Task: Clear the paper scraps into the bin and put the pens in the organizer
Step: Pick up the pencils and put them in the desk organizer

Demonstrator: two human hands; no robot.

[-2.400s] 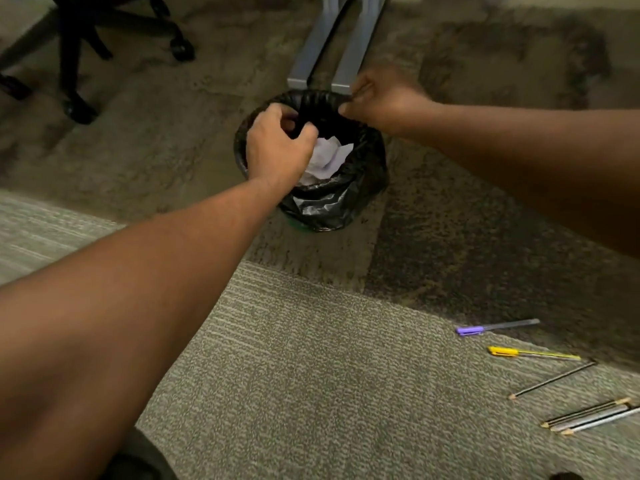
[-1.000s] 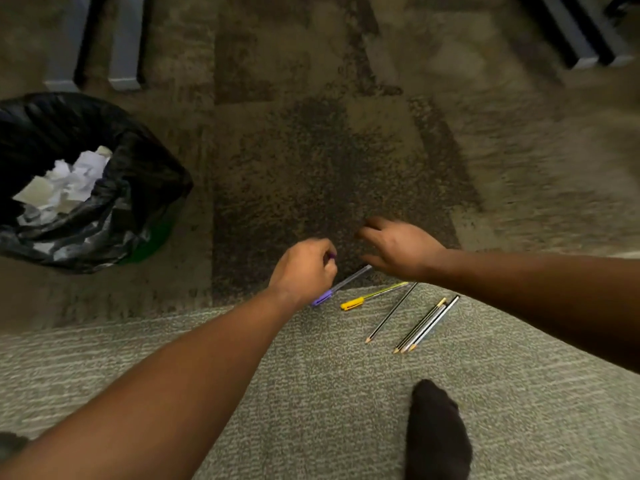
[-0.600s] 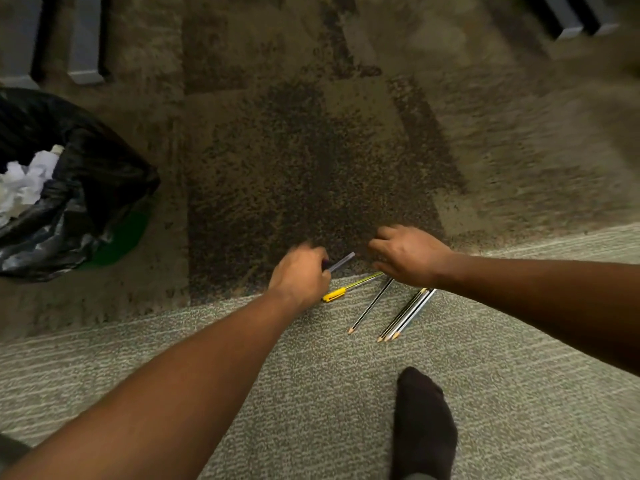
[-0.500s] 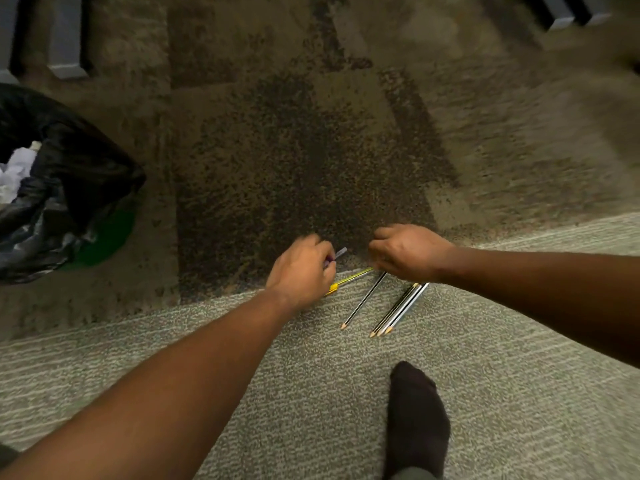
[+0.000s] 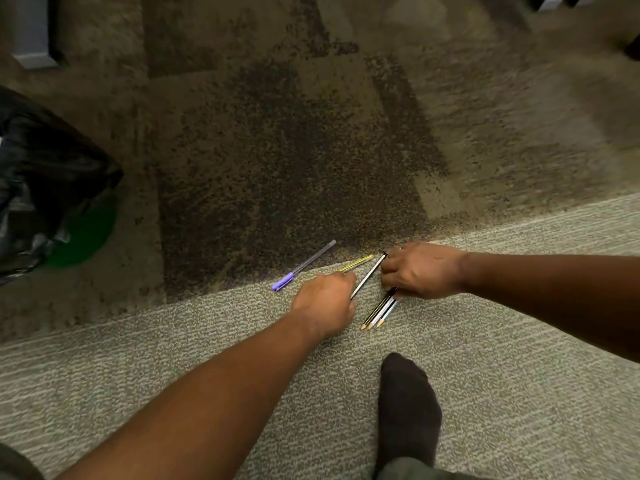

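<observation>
A purple-capped pen (image 5: 303,265) lies free on the carpet, left of both hands. My left hand (image 5: 325,303) rests knuckles-up on the carpet, its fingertips pinched on the capped end of a yellow pen (image 5: 358,262). A black pencil (image 5: 369,276) lies slanted between the hands, its far end at my right fingertips. My right hand (image 5: 420,270) curls over the upper ends of three bundled pencils (image 5: 377,313), whose tips stick out toward me. The bin (image 5: 41,188), lined with a black bag, sits at the left edge. No organizer is in view.
My foot in a black sock (image 5: 407,410) stands on the light grey carpet just behind the pencils. Grey metal furniture legs (image 5: 33,39) stand at the far left, and more at the top right. Dark mottled carpet stretches ahead.
My left hand has left the purple pen, which now lies uncovered, and shifted right onto the yellow pen. My right hand has settled lower over the pencil bundle. The view has swung right.
</observation>
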